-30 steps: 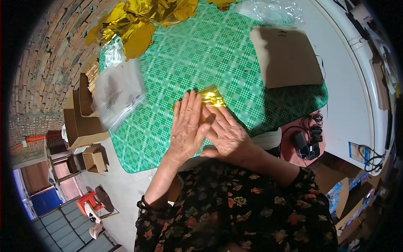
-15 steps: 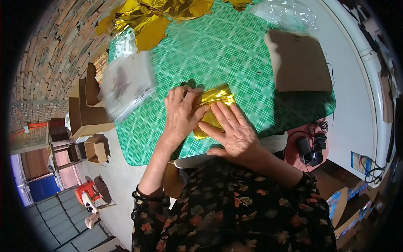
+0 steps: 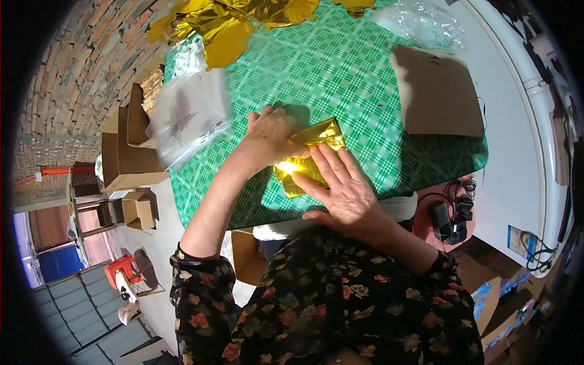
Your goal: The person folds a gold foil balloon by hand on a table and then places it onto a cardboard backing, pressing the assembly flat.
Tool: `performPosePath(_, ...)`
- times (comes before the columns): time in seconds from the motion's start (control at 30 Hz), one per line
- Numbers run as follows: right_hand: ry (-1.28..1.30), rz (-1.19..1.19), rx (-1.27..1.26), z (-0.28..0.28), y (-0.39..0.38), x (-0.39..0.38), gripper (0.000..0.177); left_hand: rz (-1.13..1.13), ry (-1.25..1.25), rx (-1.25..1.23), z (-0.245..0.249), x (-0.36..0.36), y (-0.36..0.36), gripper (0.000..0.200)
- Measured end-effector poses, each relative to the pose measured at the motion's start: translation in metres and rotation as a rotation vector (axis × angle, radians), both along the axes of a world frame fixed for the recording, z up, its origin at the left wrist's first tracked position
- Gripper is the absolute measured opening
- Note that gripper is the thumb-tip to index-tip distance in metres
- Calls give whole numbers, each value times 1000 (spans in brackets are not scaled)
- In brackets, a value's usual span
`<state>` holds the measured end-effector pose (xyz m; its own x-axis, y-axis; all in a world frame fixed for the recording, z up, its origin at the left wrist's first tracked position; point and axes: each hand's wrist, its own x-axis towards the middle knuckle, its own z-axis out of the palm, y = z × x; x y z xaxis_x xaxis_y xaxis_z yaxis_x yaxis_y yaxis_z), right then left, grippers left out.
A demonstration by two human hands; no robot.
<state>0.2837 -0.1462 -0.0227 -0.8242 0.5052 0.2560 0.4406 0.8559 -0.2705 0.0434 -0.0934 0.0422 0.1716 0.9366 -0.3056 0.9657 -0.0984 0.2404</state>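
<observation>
A folded sheet of shiny gold foil [image 3: 325, 131] lies near the front edge of the green checked tablecloth [image 3: 340, 73]. My right hand [image 3: 347, 191] rests flat on the foil's right part, fingers apart. Against the foil's left edge is my left hand [image 3: 267, 139], palm down, its fingers bent and partly hidden beyond the knuckles. Whether those fingers hold anything cannot be made out.
More gold foil pieces [image 3: 228, 42] lie at the table's far left. Clear plastic bags [image 3: 191, 115] are at the left edge, with cardboard boxes [image 3: 131, 158] beside them. Brown cardboard [image 3: 438, 91] and clear plastic [image 3: 423, 24] lie on the right.
My left hand has turned and its fingers now point further away, with the forearm swung outward. The right hand stays on the foil. The whole view has shifted slightly.
</observation>
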Motion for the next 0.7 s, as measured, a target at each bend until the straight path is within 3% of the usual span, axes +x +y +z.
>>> performPosePath(0.37, -116, -2, 1, 5, -1, -2, 85, -78, -32, -145, 18, 9, 16, 44)
performPosePath(0.47, -106, 2, 3, 3, 0, -3, 85, -72, -11, -292, 24, 13, 26, 46)
performPosePath(0.6, -99, -1, -1, 4, 0, -3, 87, -138, -113, -217, 7, 2, 31, 45)
performPosePath(0.7, -6, 13, -31, 1, 2, -1, 88, -21, -192, -312, 12, 1, 29, 45)
